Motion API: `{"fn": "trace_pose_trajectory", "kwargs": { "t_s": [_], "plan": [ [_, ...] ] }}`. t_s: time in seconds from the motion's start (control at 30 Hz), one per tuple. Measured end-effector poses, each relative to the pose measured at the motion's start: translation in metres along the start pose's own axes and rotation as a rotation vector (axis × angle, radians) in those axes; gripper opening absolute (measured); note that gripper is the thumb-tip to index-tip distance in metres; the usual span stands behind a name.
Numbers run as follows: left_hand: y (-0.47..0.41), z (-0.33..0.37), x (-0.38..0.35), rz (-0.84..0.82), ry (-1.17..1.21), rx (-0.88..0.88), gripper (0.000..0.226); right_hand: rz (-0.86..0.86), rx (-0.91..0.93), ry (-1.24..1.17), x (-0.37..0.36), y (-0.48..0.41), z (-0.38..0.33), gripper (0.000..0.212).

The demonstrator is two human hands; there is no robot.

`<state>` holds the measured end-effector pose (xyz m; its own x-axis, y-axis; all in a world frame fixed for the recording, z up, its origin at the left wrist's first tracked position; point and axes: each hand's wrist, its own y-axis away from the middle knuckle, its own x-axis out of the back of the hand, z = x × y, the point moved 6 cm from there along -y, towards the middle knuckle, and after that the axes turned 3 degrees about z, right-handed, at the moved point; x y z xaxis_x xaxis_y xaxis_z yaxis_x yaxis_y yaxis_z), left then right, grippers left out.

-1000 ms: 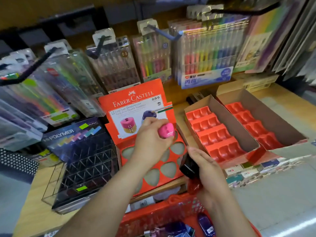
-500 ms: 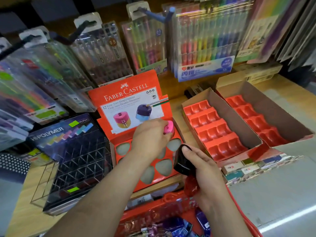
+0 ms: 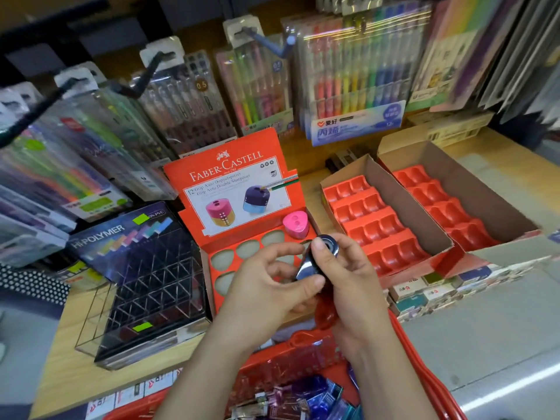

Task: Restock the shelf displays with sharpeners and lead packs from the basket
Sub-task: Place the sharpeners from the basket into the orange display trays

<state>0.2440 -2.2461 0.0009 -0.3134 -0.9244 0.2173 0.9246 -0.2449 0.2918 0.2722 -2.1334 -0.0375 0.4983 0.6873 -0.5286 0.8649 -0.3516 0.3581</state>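
Both hands are over the front centre of the wooden shelf [image 3: 57, 344]. The right hand [image 3: 354, 286] grasps a dark blue sharpener [image 3: 313, 257], thumb pressed near its top end and fingers curled behind it. The left hand [image 3: 266, 286] pinches the lower end of the same sharpener between thumb and fingers. The sharpener is tilted and held just above the right-hand slots of the red Faber-Castell display box [image 3: 233, 177], not seated in any slot. A pink sharpener [image 3: 296, 225] sits upright in the box's back-right slot; the grey floors of the other slots show. A red basket [image 3: 303, 350] sits at the shelf's front edge, below the wrists, holding shiny blue and purple lead packs [image 3: 306, 398]. Just left of the display box is a clear Hi-Polymer rack [image 3: 145, 277]. Toward the shelf's right edge, two open cardboard boxes [image 3: 375, 189] with red moulded inserts lie side by side. Pen packs [image 3: 348, 80] hang on hooks along the back.
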Motion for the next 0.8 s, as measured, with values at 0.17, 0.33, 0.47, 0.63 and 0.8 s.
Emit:
{"fn": "trace_pose_trajectory", "kwargs": {
  "t_s": [0.17, 0.33, 0.47, 0.63, 0.8],
  "plan": [
    [0.0, 0.012, 0.011, 0.197, -0.08, -0.164, 0.024, 0.026, 0.083, 0.171, 0.012, -0.002, -0.023, 0.018],
    [-0.006, 0.027, -0.012, 0.026, 0.229, -0.061, 0.032, -0.091, 0.106, 0.049, 0.019, 0.0, -0.039, 0.024],
    [-0.021, 0.033, -0.029, -0.063, 0.099, 0.008, 0.015, -0.097, 0.146, 0.143, 0.03, 0.0, -0.052, 0.023],
    [-0.065, 0.058, -0.037, 0.184, -0.058, -0.196, 0.023, 0.3, 0.365, 0.788, 0.066, -0.003, -0.08, 0.019],
    [-0.121, 0.079, -0.075, 0.262, -0.457, -0.364, 0.032, 0.441, 0.334, 1.085, 0.098, -0.003, -0.088, 0.03]
  ]
}}
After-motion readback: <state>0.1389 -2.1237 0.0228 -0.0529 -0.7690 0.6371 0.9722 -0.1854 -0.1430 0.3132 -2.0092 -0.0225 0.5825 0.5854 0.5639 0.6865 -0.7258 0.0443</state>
